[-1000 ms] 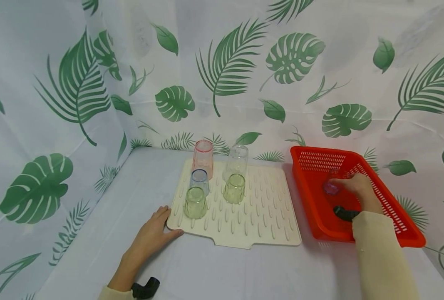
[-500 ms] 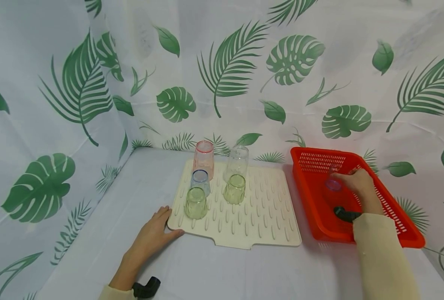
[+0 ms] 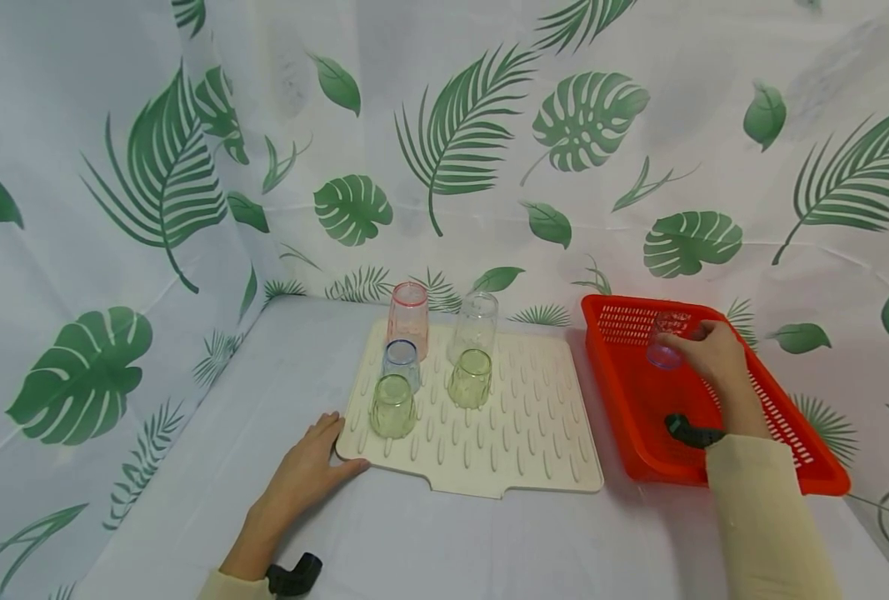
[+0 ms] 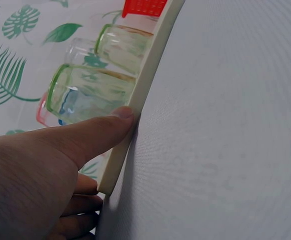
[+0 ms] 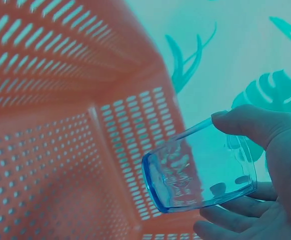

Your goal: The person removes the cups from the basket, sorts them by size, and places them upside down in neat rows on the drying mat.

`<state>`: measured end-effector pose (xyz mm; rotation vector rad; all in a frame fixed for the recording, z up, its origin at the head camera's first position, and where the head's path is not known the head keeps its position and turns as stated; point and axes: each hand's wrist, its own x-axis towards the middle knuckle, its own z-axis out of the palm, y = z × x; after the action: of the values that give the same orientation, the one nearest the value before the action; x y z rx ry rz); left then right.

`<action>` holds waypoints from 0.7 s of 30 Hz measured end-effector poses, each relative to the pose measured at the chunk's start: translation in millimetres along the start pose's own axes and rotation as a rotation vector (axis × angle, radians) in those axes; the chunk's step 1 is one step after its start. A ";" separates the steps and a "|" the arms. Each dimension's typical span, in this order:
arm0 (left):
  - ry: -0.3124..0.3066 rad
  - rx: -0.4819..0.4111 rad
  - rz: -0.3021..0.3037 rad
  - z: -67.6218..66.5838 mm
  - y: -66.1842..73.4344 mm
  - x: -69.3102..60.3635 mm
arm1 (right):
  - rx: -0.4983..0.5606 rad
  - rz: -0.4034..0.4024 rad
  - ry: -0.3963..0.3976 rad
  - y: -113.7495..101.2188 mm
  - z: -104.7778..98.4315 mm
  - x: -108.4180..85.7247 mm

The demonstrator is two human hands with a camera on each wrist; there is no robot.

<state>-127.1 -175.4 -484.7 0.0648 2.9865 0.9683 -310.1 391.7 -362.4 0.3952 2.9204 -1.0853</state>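
In the right-hand basket, my right hand holds a small purple-tinted drinking glass between thumb and fingers. The right wrist view shows the tilted glass, its thick coloured end pointing away from the palm; colours there look shifted. My left hand rests at the near left corner of a cream ridged draining board, thumb along the front edge and fingers by the left side. On the board stand two green glasses, a blue glass, a taller pink glass and a tall clear glass.
The red plastic basket with slotted walls stands right of the board on a white-covered table. A leaf-print sheet hangs behind and at the left. Black wrist straps with devices sit on both wrists.
My right hand has lifted slightly inside the basket and now has the purple-tinted glass raised and tilted. My left hand and the glasses on the board stay in place.
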 end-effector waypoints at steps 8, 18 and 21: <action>0.008 0.003 0.009 0.9 -0.9 0.2 | 0.025 -0.106 0.058 -19.8 0.5 -20.7; 0.018 0.002 0.017 2.0 -1.5 1.3 | 0.059 -0.196 0.124 -49.1 4.2 -50.9; 0.019 0.000 0.017 2.3 -1.4 1.4 | 0.067 -0.217 0.138 -56.2 6.0 -58.3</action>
<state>-128.5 -175.2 -487.4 0.0820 3.0083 0.9760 -267.4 333.2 -325.7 0.1608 3.1139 -1.2302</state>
